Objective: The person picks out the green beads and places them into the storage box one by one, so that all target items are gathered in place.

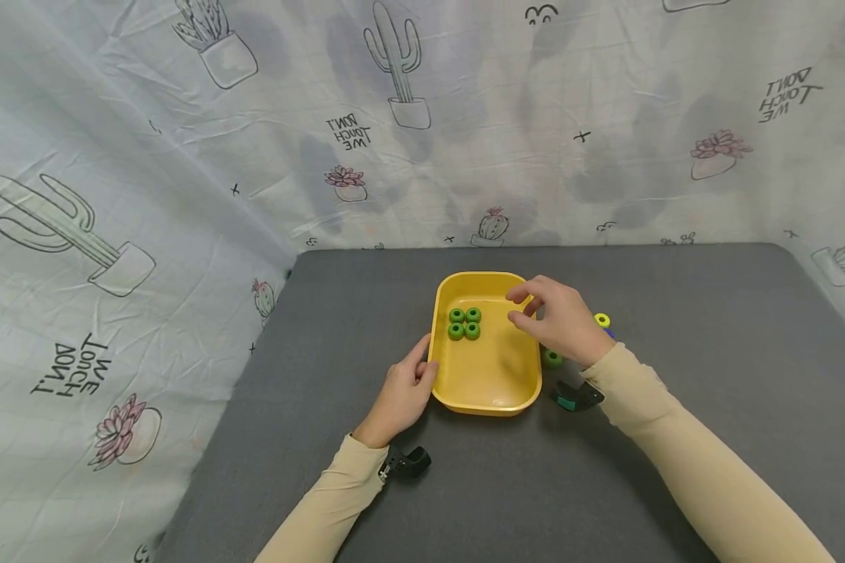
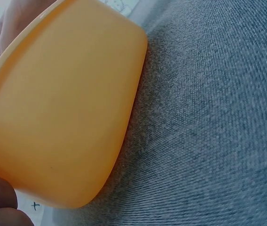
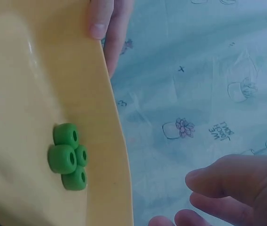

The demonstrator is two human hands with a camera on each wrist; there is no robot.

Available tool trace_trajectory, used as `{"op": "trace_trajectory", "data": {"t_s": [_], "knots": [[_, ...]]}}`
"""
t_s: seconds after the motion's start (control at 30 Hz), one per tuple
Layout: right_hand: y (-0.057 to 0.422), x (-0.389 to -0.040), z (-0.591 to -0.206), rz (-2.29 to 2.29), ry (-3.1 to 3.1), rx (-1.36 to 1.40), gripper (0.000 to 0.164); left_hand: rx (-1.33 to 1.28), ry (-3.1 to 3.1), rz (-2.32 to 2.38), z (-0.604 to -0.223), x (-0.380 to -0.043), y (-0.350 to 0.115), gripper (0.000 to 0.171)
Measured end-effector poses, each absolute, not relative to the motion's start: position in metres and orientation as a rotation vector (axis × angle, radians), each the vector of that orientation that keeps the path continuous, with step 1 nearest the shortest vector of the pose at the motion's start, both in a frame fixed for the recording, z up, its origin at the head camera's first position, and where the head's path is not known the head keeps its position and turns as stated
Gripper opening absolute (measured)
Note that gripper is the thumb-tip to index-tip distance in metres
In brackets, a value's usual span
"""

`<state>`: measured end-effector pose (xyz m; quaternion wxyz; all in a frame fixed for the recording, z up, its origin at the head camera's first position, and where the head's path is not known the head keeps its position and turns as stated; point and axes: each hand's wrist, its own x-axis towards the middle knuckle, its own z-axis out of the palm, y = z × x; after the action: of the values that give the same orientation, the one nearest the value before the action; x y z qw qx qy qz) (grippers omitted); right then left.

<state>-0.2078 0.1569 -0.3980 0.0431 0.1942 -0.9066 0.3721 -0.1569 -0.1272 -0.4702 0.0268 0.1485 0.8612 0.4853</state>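
Note:
A yellow tray (image 1: 489, 383) stands on the grey table in the head view. Several green beads (image 1: 465, 324) with dark holes sit close together in its left part; the right wrist view shows these green beads (image 3: 66, 157) clustered inside near the wall. My left hand (image 1: 403, 391) grips the tray's left side, thumb over the rim and fingers outside. Over the right edge of the tray hovers my right hand (image 1: 559, 319), thumb and fingers apart and nothing between them. In the left wrist view the tray's outer wall (image 2: 72, 103) fills much of the frame.
Right of the tray, partly hidden by the right hand and wrist, lie a green bead (image 1: 552, 359), a yellow bead (image 1: 602, 320) and something blue (image 1: 609, 332). The grey tabletop (image 1: 718, 336) reaches back to a white curtain (image 1: 507, 148) printed with cacti.

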Motion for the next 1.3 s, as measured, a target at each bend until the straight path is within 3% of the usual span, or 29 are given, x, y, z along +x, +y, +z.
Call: {"op": "trace_trajectory", "data": {"t_s": [0.6,1.3], "knots": [[0.200,-0.176,-0.419,1.112,-2.796,0.546,0.026,0.443,2.651,1.501,-0.469,-0.156,-0.127,0.054],[0.206,-0.167,-0.454,1.050,-2.828,0.578,0.028,0.430,2.663,1.479,-0.470,-0.156,-0.127,0.054]]}}
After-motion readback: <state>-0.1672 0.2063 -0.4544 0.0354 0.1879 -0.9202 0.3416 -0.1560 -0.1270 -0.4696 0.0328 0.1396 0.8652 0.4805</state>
